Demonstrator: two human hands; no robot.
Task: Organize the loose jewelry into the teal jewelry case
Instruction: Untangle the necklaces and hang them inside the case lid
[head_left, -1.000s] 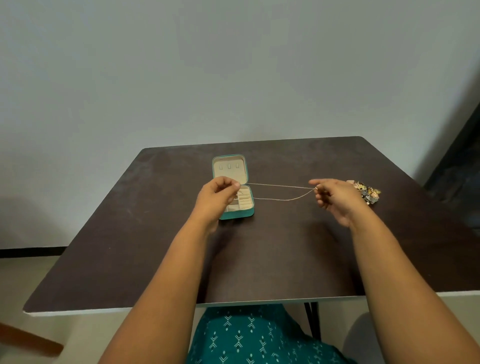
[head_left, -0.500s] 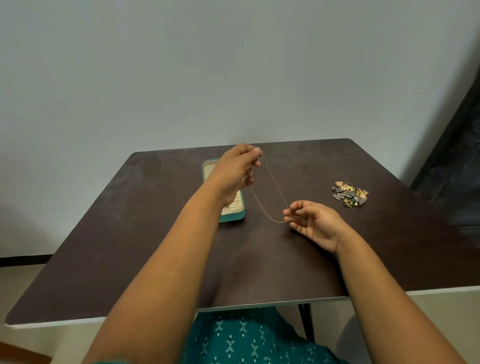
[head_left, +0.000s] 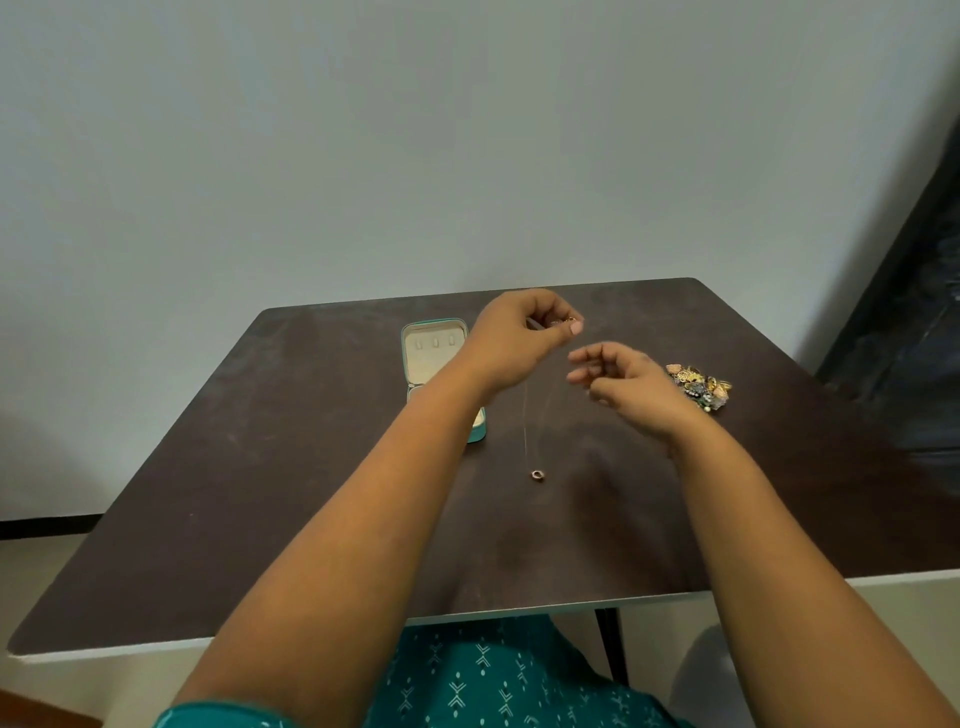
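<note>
My left hand (head_left: 514, 338) is raised over the table and pinches the top of a thin gold necklace (head_left: 527, 415). The chain hangs straight down, and its small ring pendant (head_left: 537, 474) dangles near the tabletop. My right hand (head_left: 618, 379) hovers just right of the chain with fingers loosely curled, holding nothing. The teal jewelry case (head_left: 434, 353) lies open behind my left forearm, which hides most of its tray. A pile of loose jewelry (head_left: 698, 387) sits to the right of my right hand.
The dark brown table (head_left: 260, 493) stands against a pale wall. A dark panel (head_left: 909, 312) rises at the far right. My lap in teal patterned cloth shows below the table's front edge.
My right hand has let go of the chain's lower end and lifted. My left hand has moved up and to the right, so the necklace now hangs vertically with its pendant at the bottom.
</note>
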